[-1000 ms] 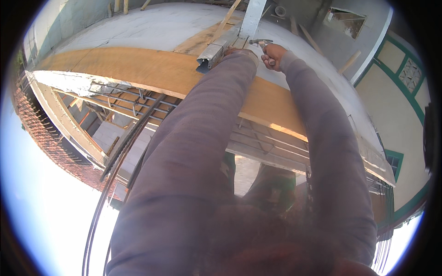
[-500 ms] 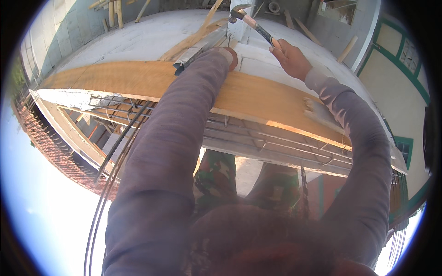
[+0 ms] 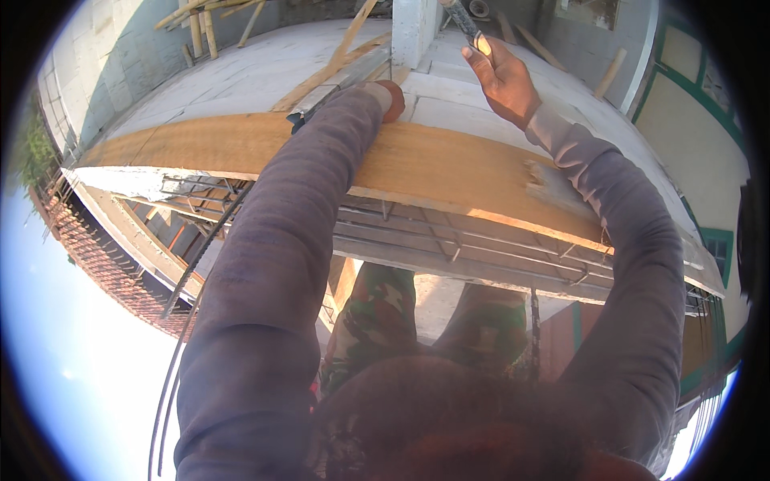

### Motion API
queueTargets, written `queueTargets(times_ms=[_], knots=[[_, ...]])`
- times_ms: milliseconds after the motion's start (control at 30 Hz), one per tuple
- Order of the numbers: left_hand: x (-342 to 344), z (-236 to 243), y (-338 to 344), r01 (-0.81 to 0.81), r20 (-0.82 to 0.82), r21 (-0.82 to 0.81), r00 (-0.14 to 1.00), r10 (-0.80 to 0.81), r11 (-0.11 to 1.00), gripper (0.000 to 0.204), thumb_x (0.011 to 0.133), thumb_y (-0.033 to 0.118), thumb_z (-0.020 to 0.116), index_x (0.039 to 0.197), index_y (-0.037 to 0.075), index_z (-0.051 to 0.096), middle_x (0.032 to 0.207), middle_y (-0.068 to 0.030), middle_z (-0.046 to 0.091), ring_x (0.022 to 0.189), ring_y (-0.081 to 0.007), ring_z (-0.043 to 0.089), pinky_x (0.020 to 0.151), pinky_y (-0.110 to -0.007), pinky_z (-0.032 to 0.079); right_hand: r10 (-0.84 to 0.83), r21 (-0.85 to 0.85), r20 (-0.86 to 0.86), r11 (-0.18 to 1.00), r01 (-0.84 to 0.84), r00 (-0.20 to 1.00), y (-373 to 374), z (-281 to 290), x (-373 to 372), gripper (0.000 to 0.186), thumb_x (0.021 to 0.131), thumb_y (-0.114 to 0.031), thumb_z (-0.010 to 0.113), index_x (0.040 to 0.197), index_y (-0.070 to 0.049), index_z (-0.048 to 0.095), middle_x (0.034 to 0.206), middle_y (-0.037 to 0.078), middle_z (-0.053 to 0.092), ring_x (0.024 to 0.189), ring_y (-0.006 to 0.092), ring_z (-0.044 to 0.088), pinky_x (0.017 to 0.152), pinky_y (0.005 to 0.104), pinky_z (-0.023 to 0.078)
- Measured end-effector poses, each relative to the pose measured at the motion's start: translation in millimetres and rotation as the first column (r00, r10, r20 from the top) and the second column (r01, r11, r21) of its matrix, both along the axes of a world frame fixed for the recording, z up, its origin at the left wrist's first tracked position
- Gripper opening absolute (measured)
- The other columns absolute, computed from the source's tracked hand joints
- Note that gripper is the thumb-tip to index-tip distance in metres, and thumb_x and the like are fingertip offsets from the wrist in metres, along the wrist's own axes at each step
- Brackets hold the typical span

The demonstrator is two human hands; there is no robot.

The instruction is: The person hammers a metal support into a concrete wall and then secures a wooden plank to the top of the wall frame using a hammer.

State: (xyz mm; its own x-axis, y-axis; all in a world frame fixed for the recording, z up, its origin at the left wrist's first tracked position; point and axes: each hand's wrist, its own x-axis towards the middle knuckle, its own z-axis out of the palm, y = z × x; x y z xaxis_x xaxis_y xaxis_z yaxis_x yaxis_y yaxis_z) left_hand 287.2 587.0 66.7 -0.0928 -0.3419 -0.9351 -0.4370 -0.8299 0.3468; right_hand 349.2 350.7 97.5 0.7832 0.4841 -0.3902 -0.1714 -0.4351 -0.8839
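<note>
My right hand (image 3: 511, 86) is wrapped round the handle of a claw hammer (image 3: 461, 22), raised over the pale block surface. The hammer's head is cut off by the top of the picture. My left arm reaches forward, and my left hand (image 3: 395, 100) rests low beside the foot of a pale post (image 3: 411, 36). Its fingers are hidden behind the wrist and sleeve, so what they touch does not show. A grey metal channel (image 3: 325, 90) lies just left of that hand. Nearer to me, a long wooden board (image 3: 449, 164) runs crosswise beneath both forearms.
Steel reinforcing bars (image 3: 417, 232) run below the board's near edge, with open drops beneath. Long bars (image 3: 172, 377) stick out at lower left. A loose timber strip (image 3: 345, 52) lies beyond the channel. Bamboo poles (image 3: 195, 32) stand far left; a green-trimmed wall (image 3: 690, 128) rises right.
The hammer has gone up, its head leaving the top of the picture. My left hand stays low by the post while the whole view has shifted slightly.
</note>
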Motion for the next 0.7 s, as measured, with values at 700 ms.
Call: queueTargets(times_ms=[700], knots=[[-2.3, -6.9, -1.3, 0.071, -0.015, -0.011, 0.997, -0.071, 0.997, 0.035, 0.089, 0.007, 0.054, 0.113, -0.006, 0.075, 0.121, -0.026, 0.071, 0.112, -0.0407, 0.07, 0.098, -0.046, 0.055, 0.006, -0.071, -0.291, 0.997, -0.028, 0.957, 11.3, -5.3, 17.2, 0.046, 0.104, -0.046, 0.055, 0.095, -0.001, 0.057, 0.063, 0.004, 0.048, 0.059, 0.0183, 0.054, 0.052, 0.0342, 0.046]])
